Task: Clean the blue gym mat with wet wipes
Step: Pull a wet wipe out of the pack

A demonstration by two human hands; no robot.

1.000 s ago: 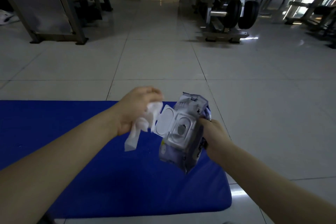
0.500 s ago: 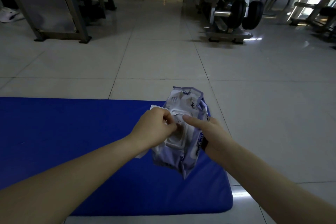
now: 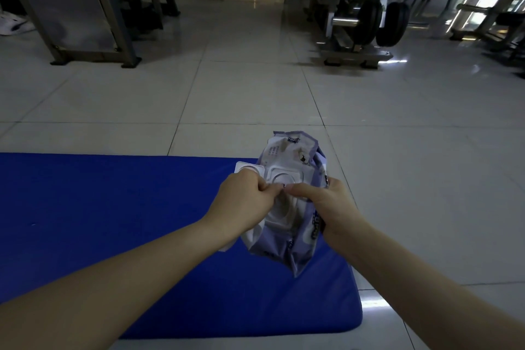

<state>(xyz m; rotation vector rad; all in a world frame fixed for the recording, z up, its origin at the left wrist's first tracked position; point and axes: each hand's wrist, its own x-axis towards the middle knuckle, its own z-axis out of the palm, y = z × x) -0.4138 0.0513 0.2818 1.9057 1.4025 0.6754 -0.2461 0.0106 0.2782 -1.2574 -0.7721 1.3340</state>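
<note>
Two black weight plates [image 3: 380,24] sit in the upper right of the frame, and a grey metal frame [image 3: 93,8] stands in the upper left, both far off on the tiled floor [image 3: 255,94]. The blue gym mat [image 3: 113,221] lies flat across the lower left, under our arms. We hold the wet wipes pack [image 3: 287,239] above the mat's right end. Our hands hide part of it. Our right hand [image 3: 326,204] grips the pack's right side, thumb reaching to the opening. Our left hand [image 3: 244,202] is curled tight and pinches at the opening, with a white wipe [image 3: 251,236] poking out below it.
</note>
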